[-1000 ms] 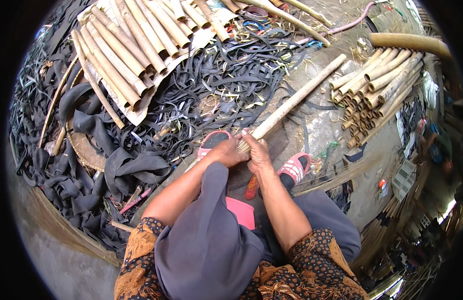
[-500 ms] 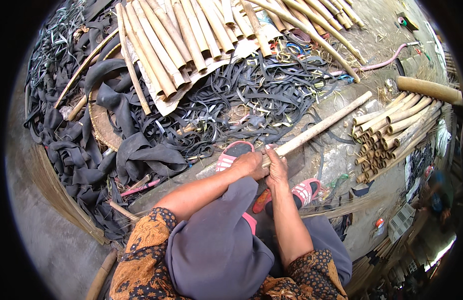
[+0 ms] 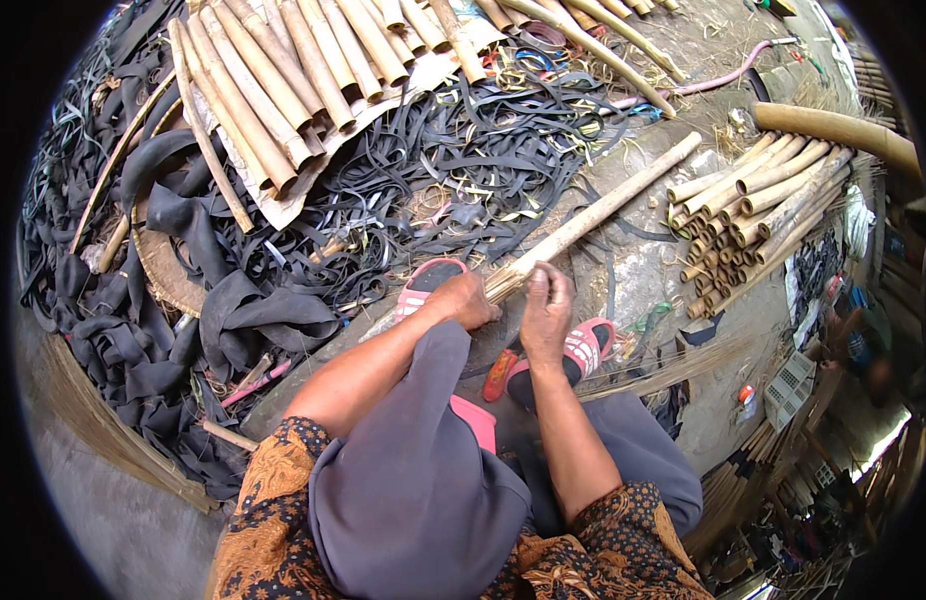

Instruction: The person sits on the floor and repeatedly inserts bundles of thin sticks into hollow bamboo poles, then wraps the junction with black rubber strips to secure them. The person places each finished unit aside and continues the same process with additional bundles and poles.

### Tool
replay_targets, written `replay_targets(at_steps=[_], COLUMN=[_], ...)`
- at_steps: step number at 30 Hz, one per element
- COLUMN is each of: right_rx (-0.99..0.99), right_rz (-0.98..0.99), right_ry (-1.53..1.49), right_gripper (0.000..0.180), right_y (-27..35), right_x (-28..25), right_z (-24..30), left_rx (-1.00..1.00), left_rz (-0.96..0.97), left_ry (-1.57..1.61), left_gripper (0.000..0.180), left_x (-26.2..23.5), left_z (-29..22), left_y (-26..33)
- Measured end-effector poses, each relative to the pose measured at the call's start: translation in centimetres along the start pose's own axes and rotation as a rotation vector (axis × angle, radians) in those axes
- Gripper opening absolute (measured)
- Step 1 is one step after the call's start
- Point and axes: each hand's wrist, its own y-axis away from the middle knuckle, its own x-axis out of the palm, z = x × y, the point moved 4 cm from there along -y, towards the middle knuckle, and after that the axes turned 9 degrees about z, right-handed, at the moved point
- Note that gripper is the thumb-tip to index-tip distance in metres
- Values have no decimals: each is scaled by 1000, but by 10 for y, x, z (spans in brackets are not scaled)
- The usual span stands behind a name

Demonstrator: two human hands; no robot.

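- One long bamboo pole (image 3: 593, 215) was laid slantwise across the ground, its near end brought in above the feet, so that it could be worked close to the body while the far end rested toward the bundle at the right.
- Two hands were set on that near end: the left hand (image 3: 467, 300) was curled shut over the pole from above, apparently to steady it; the right hand (image 3: 546, 305) was closed with the fingers pinched at the frayed end, though what was held between the fingertips could not be made out.
- Two pink sandals (image 3: 583, 350) were planted under the pole's end, one on each side.
- One orange-handled tool (image 3: 499, 374) was left between the feet, within reach.
- One bundle of short bamboo lengths (image 3: 753, 205) was stacked at the right; more than ten were counted.
- Many black rubber strips (image 3: 453, 165) were heaped beyond the pole.
- About a dozen split bamboo pieces (image 3: 313, 70) were lined up on a sheet further back.
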Motion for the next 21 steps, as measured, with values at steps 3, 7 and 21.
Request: replay_targets(at_steps=[3,7,21], right_rx=[-243,-194,-91], right_rz=[67,156,123], right_ry=[233,190,243], right_gripper=[17,14,28], right_y=[3,11,-7], right_x=[6,18,12], right_z=[20,29,44], left_rx=[32,87,33], left_rz=[-27,-70,-74], left_ry=[20,69,-18], left_gripper=[49,53,50], left_x=[0,-2,6], left_z=[2,5,14], left_y=[0,0,-9])
